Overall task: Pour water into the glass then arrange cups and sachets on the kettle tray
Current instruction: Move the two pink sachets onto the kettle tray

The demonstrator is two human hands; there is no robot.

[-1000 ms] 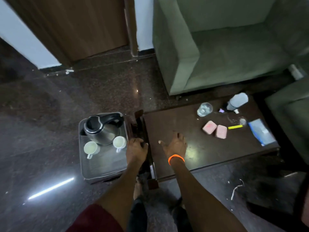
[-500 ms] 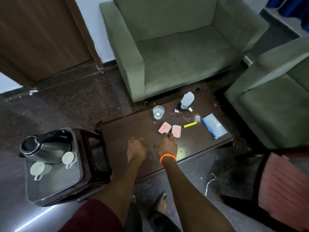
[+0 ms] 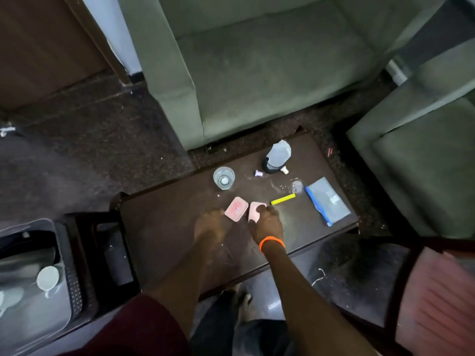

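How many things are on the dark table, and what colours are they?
Pink sachets: 2
Yellow sachet: 1
Blue packet: 1
Clear glass: 1
Clear bottle, lying down: 1
Purple cap: 1
White cap: 1
Total: 8

The worktop [image 3: 164, 227] is dark brown, with pale scuffs near its right end. Two sachets lie on it: the left pink sachet [image 3: 236, 210] carries a small red-and-blue mark, the right pink sachet [image 3: 254, 211] is plain pale pink. A yellow stick sachet [image 3: 283, 199] lies to their right, then a blue-and-grey packet [image 3: 327, 200]. The glass [image 3: 224, 177] is clear. The bottle [image 3: 278, 154] is translucent white, with a small purple cap [image 3: 259, 173] beside it. The right hand [image 3: 267, 223] wears an orange wristband [image 3: 271, 242]. The armchairs [image 3: 257, 65] are grey-green. On the left, the cup [image 3: 47, 277] is white on a grey tray [image 3: 73, 283]. The floor [image 3: 90, 150] is dark and speckled.
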